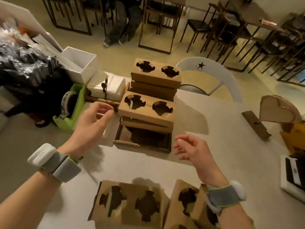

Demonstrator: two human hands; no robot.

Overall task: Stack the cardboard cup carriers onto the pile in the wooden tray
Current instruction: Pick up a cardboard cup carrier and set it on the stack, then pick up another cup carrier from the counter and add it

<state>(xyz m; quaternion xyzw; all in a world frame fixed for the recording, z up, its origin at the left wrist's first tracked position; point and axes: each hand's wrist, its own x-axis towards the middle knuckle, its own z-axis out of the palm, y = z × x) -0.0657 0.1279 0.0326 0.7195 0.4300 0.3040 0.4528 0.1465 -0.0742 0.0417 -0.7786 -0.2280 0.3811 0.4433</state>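
A wooden tray (pixel 142 147) sits mid-table with two piles of brown cardboard cup carriers in it. The near pile (pixel 146 111) is topped by a two-hole carrier; a taller pile (pixel 156 75) stands behind it. My left hand (pixel 92 124) hovers just left of the near pile, fingers apart, holding nothing. Below the tray's right corner, my right hand (pixel 191 149) is loosely curled and empty. Two loose carriers lie at the table's near edge: one (pixel 128 205) lies flat, the other (pixel 188 204) is partly under my right wrist.
A green tape dispenser (pixel 72 106) and white napkins (pixel 107 87) sit left of the tray, with a white box (pixel 79 63) behind. A heart-shaped cardboard stand (pixel 277 111) is at right. A white chair (pixel 212 76) faces the table's far side; a seated person's legs (pixel 120 22) show beyond.
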